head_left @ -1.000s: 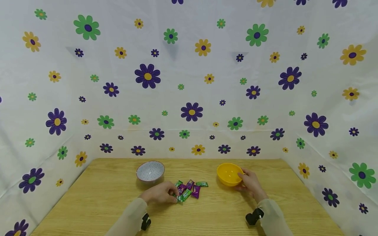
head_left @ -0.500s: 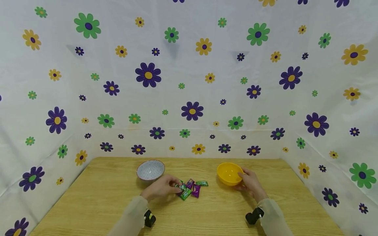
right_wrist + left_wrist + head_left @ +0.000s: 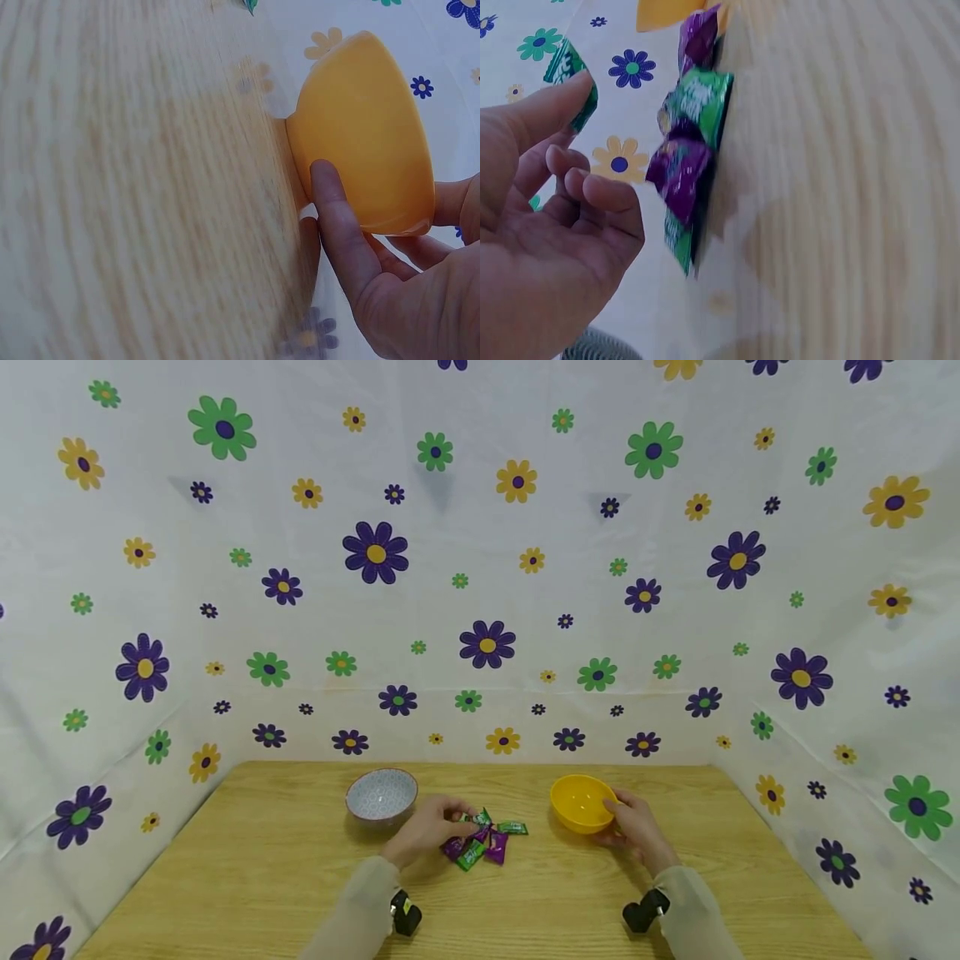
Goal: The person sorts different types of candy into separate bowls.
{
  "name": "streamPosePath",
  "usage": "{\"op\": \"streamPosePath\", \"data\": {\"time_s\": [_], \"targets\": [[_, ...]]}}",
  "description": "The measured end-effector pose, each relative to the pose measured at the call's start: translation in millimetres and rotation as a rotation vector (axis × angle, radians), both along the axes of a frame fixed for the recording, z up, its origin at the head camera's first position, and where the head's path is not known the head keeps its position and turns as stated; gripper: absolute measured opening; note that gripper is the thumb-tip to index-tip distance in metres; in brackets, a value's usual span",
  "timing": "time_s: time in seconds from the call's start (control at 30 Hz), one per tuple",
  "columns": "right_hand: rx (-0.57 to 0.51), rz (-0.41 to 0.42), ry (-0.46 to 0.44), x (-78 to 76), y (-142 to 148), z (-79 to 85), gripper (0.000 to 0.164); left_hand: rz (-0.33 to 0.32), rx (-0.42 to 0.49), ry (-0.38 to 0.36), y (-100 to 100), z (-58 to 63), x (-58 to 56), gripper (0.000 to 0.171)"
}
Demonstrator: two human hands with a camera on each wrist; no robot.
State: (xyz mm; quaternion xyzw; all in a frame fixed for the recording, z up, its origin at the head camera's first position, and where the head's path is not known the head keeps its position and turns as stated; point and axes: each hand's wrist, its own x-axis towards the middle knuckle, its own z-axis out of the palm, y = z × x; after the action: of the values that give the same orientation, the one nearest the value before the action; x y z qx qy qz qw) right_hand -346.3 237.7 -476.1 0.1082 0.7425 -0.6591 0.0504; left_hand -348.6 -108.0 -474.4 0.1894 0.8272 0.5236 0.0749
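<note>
Pinching one glossy green-wrapped candy in our left hand, just above a crinkled candy pile, we grip one smooth yellow bowl with our right hand; one patterned round bowl shares the wood-grained surface.

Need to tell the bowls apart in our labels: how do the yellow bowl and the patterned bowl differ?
Colour: the yellow bowl is plain yellow; the patterned bowl is pale grey with a reddish rim.
Contact: the right hand holds the yellow bowl; neither hand grips the patterned bowl.
Place: the yellow bowl is right of the candies, the patterned bowl left.
Shared: both face open side up, no candy visible inside.
</note>
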Motion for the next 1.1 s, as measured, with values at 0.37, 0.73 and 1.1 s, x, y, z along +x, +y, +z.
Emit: {"op": "streamPosePath", "data": {"time_s": [0.37, 0.73, 1.1], "targets": [[-0.055, 0.022, 0.027, -0.8, 0, -2.4, 0.051, 0.081, 0.097, 0.010, 44, -3.8, -10.5, 0.016], [-0.044, 0.036, 0.004, 0.0, 2, -1.1, 0.052, 0.072, 0.182, -0.033, 102, -1.3, -8.4, 0.012], [-0.069, 0.037, -0.005, -1.6, 1, -2.8, 0.052, 0.173, 0.255, -0.071, 131, -2.1, -5.6, 0.012]]}}
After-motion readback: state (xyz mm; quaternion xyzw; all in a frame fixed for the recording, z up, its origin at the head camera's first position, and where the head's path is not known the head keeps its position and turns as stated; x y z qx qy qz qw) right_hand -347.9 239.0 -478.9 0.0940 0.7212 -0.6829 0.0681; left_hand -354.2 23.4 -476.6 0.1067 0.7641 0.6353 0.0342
